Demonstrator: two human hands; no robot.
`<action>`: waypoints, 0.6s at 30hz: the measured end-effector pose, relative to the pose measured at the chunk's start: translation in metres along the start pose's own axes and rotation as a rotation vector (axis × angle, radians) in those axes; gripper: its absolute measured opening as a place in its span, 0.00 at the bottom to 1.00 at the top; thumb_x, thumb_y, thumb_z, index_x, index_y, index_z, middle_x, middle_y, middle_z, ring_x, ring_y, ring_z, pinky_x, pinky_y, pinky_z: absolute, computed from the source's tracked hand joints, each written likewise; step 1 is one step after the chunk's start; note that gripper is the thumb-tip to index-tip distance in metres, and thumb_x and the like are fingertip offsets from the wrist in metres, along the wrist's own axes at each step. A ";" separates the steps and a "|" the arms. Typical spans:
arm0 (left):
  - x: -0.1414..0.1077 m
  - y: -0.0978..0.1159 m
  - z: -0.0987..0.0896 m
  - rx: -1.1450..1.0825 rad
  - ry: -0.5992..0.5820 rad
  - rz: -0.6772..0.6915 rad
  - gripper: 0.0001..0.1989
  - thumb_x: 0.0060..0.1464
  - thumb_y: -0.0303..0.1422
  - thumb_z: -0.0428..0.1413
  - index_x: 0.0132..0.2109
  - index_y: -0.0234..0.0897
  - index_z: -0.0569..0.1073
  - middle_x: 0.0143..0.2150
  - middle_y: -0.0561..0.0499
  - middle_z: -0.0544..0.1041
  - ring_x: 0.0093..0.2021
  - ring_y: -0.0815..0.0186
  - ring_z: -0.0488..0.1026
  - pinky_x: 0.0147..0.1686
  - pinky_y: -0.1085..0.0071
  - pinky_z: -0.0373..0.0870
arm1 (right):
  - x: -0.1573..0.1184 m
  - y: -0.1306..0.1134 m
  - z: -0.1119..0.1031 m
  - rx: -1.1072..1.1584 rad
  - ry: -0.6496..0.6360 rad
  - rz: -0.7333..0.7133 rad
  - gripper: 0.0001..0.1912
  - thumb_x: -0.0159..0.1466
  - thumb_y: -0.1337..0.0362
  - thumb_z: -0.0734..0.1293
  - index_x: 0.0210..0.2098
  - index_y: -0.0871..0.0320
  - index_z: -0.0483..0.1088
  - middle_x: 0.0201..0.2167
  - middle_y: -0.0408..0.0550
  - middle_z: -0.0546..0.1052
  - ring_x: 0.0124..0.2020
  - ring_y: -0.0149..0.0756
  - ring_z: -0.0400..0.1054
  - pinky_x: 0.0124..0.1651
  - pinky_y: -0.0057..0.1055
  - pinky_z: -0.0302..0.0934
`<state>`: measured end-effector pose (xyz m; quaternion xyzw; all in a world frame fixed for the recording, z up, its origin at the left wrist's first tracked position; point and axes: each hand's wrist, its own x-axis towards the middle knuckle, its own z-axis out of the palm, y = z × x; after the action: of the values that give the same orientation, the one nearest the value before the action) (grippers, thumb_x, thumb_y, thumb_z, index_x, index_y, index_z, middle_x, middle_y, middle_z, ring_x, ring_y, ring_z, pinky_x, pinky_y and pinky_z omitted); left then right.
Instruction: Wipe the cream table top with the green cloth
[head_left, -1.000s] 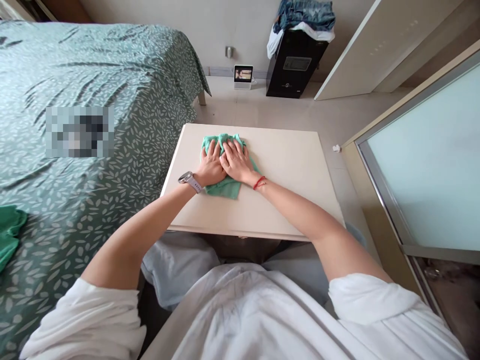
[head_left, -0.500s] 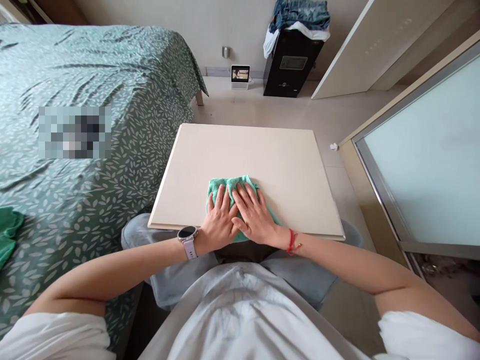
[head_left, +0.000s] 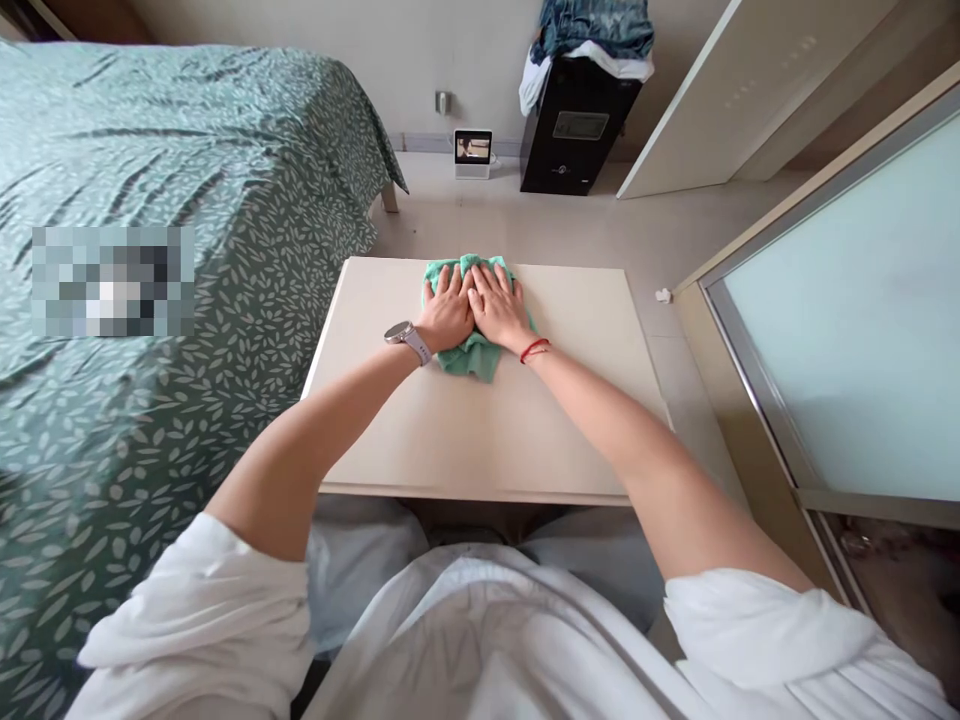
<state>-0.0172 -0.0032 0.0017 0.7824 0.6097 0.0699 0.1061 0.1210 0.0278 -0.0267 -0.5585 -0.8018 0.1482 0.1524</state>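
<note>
green cloth, progress: cloth [head_left: 472,360] in use near the far edge; the surface shows no clear line between done and left, so extent cannot be told.
green cloth, position: beneath both palms, crumpled, its near corner protruding toward the wearer.
left hand [head_left: 446,318]: open, flat on the cloth, not gripping.
right hand [head_left: 501,308]: likewise flat, beside and touching the left.
tabletop [head_left: 480,440]: pale, supports the cloth.
bed [head_left: 247,230]: left of the tabletop.

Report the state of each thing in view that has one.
Left hand: open, flat on the cloth
Right hand: open, flat on the cloth
Cloth: rumpled, on the table
Small screen: lit
Bedspread: creased
Jeans: heaped
Door: open
</note>
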 end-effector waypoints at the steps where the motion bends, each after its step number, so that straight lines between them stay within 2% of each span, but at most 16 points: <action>1: 0.010 -0.001 -0.004 0.014 -0.006 -0.005 0.38 0.76 0.35 0.41 0.86 0.26 0.51 0.88 0.32 0.50 0.88 0.38 0.44 0.83 0.30 0.46 | 0.011 0.003 -0.002 0.002 -0.003 0.006 0.36 0.83 0.58 0.52 0.85 0.63 0.56 0.87 0.59 0.55 0.88 0.54 0.43 0.87 0.65 0.39; 4: 0.032 -0.001 -0.013 0.066 0.008 -0.001 0.35 0.75 0.34 0.41 0.83 0.26 0.61 0.85 0.29 0.60 0.86 0.37 0.52 0.82 0.25 0.41 | 0.035 0.010 -0.008 0.007 -0.030 0.007 0.34 0.84 0.61 0.50 0.84 0.60 0.59 0.86 0.56 0.58 0.87 0.51 0.46 0.87 0.63 0.41; 7: 0.044 0.003 -0.011 0.109 0.047 -0.011 0.32 0.75 0.31 0.40 0.76 0.25 0.71 0.77 0.27 0.73 0.82 0.38 0.60 0.83 0.26 0.37 | 0.046 0.014 -0.015 0.000 -0.047 -0.003 0.33 0.84 0.63 0.48 0.82 0.57 0.64 0.84 0.54 0.64 0.85 0.49 0.53 0.86 0.60 0.46; 9: 0.046 0.006 -0.006 0.085 0.086 -0.041 0.32 0.75 0.31 0.39 0.78 0.25 0.69 0.78 0.28 0.71 0.83 0.41 0.58 0.84 0.32 0.40 | 0.046 0.014 -0.017 -0.018 -0.039 0.000 0.33 0.83 0.65 0.49 0.82 0.59 0.64 0.83 0.56 0.64 0.85 0.49 0.54 0.86 0.58 0.47; 12: 0.044 0.004 0.004 0.016 0.129 -0.059 0.35 0.76 0.34 0.39 0.83 0.27 0.60 0.85 0.33 0.60 0.87 0.45 0.52 0.85 0.38 0.44 | 0.037 0.009 -0.018 -0.050 -0.024 0.029 0.35 0.81 0.67 0.51 0.84 0.64 0.59 0.85 0.57 0.60 0.87 0.49 0.48 0.87 0.56 0.44; 15: 0.035 0.000 0.011 0.003 0.117 0.000 0.36 0.76 0.36 0.41 0.85 0.28 0.58 0.87 0.33 0.55 0.87 0.42 0.50 0.85 0.36 0.44 | 0.019 0.005 -0.018 -0.054 -0.022 0.056 0.36 0.80 0.67 0.51 0.85 0.66 0.57 0.86 0.58 0.56 0.88 0.49 0.45 0.88 0.57 0.42; 18: 0.012 0.001 0.017 0.011 0.089 0.069 0.37 0.76 0.39 0.42 0.85 0.28 0.56 0.88 0.30 0.53 0.87 0.38 0.48 0.84 0.33 0.45 | -0.009 0.006 -0.016 -0.036 -0.035 0.021 0.37 0.79 0.66 0.51 0.84 0.70 0.57 0.86 0.61 0.56 0.88 0.52 0.45 0.88 0.59 0.42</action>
<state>-0.0089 0.0070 -0.0148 0.7997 0.5868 0.1048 0.0721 0.1358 0.0220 -0.0154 -0.5669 -0.8010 0.1450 0.1265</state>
